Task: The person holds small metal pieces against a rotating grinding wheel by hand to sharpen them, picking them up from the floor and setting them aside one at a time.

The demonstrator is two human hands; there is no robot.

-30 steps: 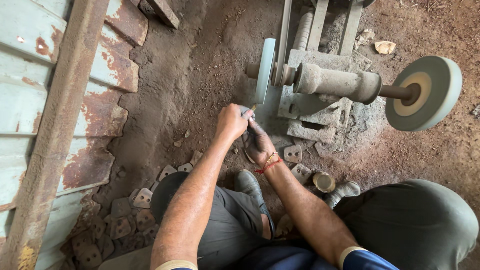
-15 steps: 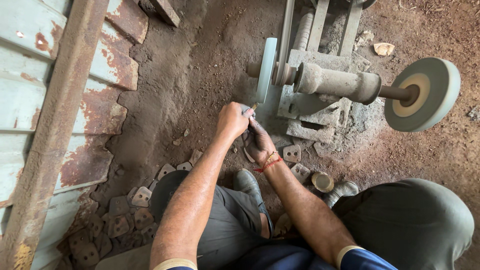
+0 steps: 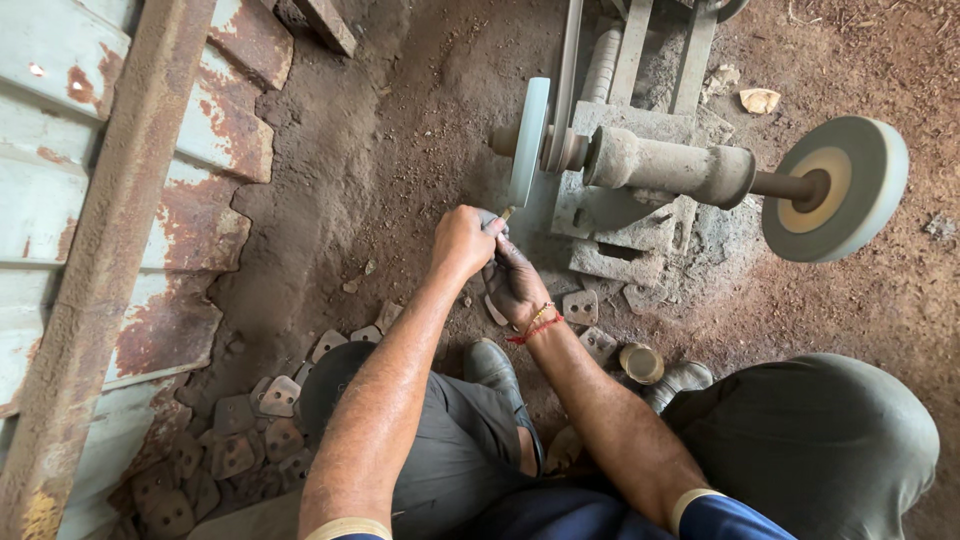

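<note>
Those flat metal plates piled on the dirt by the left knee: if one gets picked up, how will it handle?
The flat metal plates look thin and rigid, so probably stiff, not floppy. Lying flat and overlapping in the heap, they seem unlikely to roll, though neighbours may slide. Their dusty, rusty-looking surfaces should give grip, but the edges may be sharp. The left hand and right hand are at the grinding wheel.

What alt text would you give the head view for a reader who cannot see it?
A seated person's left hand and right hand press a small metal piece against the narrow grinding wheel of a dusty bench grinder on a dirt floor. Flat metal blanks lie piled by the left knee.
</note>
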